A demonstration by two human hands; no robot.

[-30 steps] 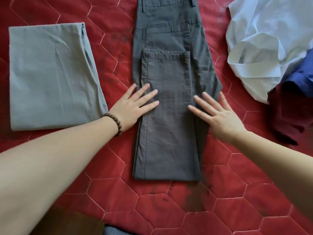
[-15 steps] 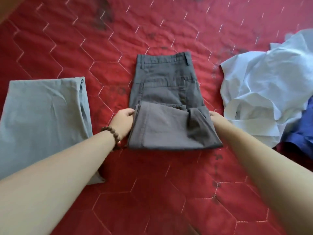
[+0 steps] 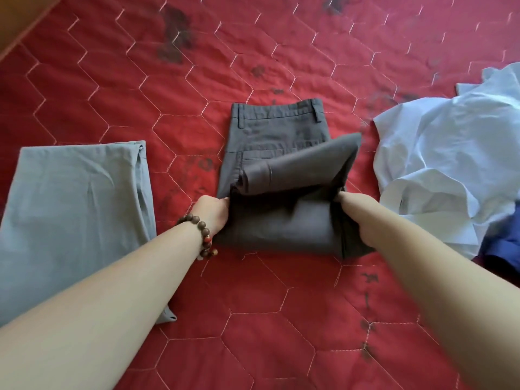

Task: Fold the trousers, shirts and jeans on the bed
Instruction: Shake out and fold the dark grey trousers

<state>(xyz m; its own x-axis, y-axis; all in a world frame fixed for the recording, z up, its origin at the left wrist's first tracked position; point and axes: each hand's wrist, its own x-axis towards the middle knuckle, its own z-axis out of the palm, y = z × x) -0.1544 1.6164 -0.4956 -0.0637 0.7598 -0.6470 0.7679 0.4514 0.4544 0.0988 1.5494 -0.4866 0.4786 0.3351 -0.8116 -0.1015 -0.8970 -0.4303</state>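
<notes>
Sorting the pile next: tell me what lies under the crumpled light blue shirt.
A dark blue garment pokes out beneath the crumpled light blue shirt; anything else underneath is covered.

You had bare quilt (image 3: 281,319) before you; folded light grey trousers (image 3: 76,209) blocked the left, a crumpled white shirt (image 3: 444,153) the right.

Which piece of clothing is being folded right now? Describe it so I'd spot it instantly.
On the red quilted bedspread, look at the middle, between the flat light grey folded trousers and the crumpled pale blue shirt. The dark charcoal trousers lie there, the only garment with belt loops showing and gripped at both sides by hands.
</notes>
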